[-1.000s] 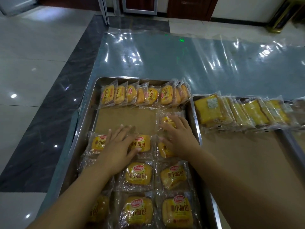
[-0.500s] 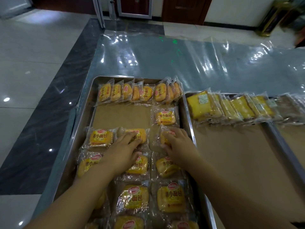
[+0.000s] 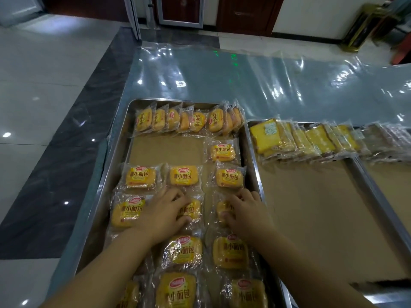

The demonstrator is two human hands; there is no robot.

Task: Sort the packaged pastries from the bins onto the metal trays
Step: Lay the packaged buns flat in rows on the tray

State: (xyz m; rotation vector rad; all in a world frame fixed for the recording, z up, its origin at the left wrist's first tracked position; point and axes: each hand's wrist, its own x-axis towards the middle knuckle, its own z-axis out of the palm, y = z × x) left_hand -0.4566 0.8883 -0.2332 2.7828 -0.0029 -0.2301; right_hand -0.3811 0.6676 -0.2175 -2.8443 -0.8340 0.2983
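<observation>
hands | our left hand [image 3: 163, 211] and right hand [image 3: 246, 211] apart, each pressing a pastry pack [image 3: 195, 210]; handling | we judge it light, soft, slippery; pinch film edge

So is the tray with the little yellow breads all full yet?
Not full. The left tray shows a bare patch of brown paper between the standing back row and the flat packets.

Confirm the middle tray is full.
No, the middle tray holds only one far row of pastries; the rest is bare paper.
</observation>
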